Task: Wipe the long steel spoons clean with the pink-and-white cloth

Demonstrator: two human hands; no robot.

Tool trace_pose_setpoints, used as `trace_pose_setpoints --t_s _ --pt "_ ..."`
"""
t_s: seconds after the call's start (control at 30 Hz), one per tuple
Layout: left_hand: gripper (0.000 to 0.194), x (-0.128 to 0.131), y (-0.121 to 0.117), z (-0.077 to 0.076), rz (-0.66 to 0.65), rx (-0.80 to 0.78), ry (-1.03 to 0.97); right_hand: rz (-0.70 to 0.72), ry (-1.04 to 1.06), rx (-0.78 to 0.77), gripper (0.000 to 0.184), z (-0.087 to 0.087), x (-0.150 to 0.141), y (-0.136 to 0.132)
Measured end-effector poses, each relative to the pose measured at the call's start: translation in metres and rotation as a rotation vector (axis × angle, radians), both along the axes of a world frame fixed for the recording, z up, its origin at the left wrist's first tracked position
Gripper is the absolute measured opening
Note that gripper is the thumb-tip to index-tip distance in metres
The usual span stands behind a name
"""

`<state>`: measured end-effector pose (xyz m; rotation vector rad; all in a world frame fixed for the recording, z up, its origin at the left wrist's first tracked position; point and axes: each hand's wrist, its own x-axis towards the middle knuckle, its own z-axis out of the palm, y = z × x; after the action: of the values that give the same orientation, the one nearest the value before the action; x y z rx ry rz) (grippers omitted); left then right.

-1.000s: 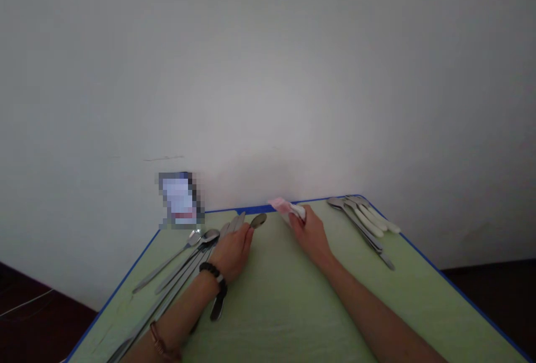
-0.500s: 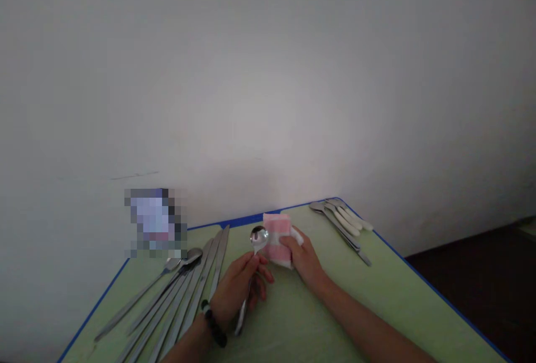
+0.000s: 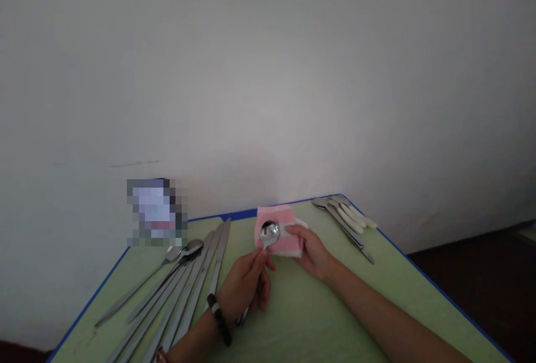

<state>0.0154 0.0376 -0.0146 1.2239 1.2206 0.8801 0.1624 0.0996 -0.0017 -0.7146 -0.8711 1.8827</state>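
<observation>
A shiny metal spoon (image 3: pixel 270 233) is pinched near its neck by my left hand (image 3: pixel 247 280), bowl pointing away from me. Behind the bowl lies a folded pink and white cloth (image 3: pixel 279 216), which my right hand (image 3: pixel 313 251) grips at its right side, thumb on top. The bowl overlaps the cloth; whether they touch I cannot tell. Part of the spoon's handle is hidden behind my left hand. To the left, several table knives (image 3: pixel 205 273) lie fanned out beside other spoons (image 3: pixel 193 247), partly covered by my left forearm.
At the back right of the green table (image 3: pixel 318 318) lies a group of cutlery: metal spoons (image 3: pixel 341 226) and white-handled pieces (image 3: pixel 352 218). A blurred-out phone (image 3: pixel 154 206) leans on the wall (image 3: pixel 268 100) at the back left. Blue edging runs round the table.
My left hand has lifted the spoon from beside the knives and brought it to the cloth. My right hand has turned the cloth flat side up and moved it behind the bowl.
</observation>
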Motion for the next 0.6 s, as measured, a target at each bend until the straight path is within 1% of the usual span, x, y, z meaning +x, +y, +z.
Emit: trace_pose_setpoints --t_s 0.2,0.4,0.47,0.53,0.6 --pt "0.046 -0.0026 0.0011 -0.0017 0.015 -0.016 0.016 0.032 0.033 -0.032 0.020 -0.0014 0.0009 0.0014" --pt "0.045 -0.0040 0.0005 -0.0044 0.014 0.012 0.098 0.041 0.076 -0.037 0.018 -0.0013 0.0023 0.0020" --pt "0.044 -0.0033 0.0000 -0.0035 0.019 0.016 0.105 0.077 0.147 -0.046 0.024 -0.0006 0.0047 0.0027" --pt "0.043 -0.0026 -0.0006 -0.0016 0.028 0.012 0.100 0.120 0.229 -0.070 0.035 -0.0011 0.0067 0.0044" --pt "0.042 -0.0021 -0.0014 0.0006 0.040 0.008 0.097 0.146 0.270 -0.082 0.037 -0.0029 0.0066 0.0068"
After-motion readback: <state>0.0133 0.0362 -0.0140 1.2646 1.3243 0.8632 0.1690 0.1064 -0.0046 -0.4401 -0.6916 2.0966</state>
